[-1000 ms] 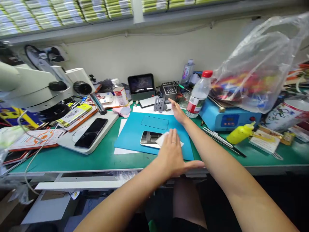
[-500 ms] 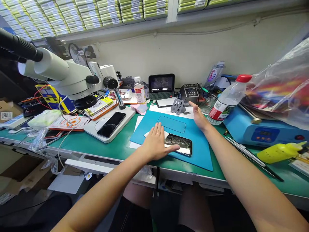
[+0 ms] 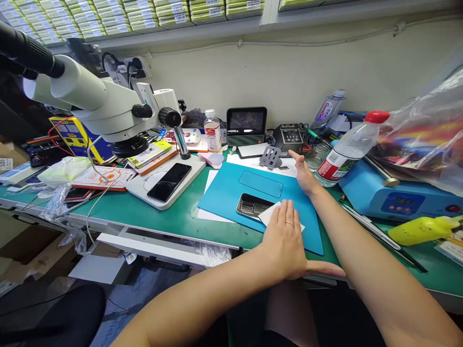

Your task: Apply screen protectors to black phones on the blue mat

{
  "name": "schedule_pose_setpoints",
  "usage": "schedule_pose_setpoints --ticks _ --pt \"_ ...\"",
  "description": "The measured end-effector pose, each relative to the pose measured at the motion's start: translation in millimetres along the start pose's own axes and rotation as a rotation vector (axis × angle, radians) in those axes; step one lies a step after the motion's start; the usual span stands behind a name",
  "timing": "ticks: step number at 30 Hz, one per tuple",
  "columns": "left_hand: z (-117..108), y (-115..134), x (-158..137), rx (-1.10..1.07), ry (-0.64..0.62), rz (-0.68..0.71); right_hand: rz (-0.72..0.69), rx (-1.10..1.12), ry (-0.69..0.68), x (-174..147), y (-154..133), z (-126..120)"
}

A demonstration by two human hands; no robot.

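Note:
My left hand lies flat, fingers together, pressing a white cloth onto the right end of a phone that rests on a blue work mat. My right hand reaches to the mat's far right corner, fingers apart and empty, close to a tilted plastic bottle with a red cap and a grey metal phone stand.
A white microscope stands at the left over a base plate holding a dark phone. A small screen and a soldering station sit at the back. A blue machine, yellow squeeze bottle and plastic bag fill the right.
My left hand slid with the cloth from the phone's left end to its right end. My right hand stayed at the mat's far corner. The view shifted slightly.

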State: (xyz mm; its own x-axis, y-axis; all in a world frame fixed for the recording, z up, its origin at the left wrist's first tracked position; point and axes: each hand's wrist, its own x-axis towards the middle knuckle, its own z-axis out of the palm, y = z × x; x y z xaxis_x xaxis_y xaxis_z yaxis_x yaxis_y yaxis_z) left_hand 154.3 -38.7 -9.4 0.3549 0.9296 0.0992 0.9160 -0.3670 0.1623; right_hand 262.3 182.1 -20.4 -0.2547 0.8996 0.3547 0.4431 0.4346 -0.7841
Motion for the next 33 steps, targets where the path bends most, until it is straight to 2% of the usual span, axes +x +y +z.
schedule_pose_setpoints --ticks 6,10,14,19,24,28,33 --pt "-20 -37 -20 -0.059 -0.055 0.258 -0.001 -0.012 -0.019 -1 -4 -1" --pt "-36 -46 -19 -0.071 -0.096 0.322 -0.012 -0.026 -0.021 -1 -6 -1" --pt "-28 -38 5 -0.060 -0.074 0.248 -0.007 -0.034 -0.018 -3 -8 -1" --pt "-9 -34 37 -0.097 -0.131 0.214 -0.024 -0.031 -0.038 -3 -7 -2" --pt "-8 -41 55 -0.104 -0.135 0.175 -0.028 -0.037 -0.030 -2 -6 -2" --pt "-11 -65 57 -0.066 -0.119 0.112 -0.033 -0.014 -0.007 -4 -8 -2" --pt "-12 -110 32 0.011 -0.074 -0.041 -0.035 -0.007 -0.019 -6 -7 -3"
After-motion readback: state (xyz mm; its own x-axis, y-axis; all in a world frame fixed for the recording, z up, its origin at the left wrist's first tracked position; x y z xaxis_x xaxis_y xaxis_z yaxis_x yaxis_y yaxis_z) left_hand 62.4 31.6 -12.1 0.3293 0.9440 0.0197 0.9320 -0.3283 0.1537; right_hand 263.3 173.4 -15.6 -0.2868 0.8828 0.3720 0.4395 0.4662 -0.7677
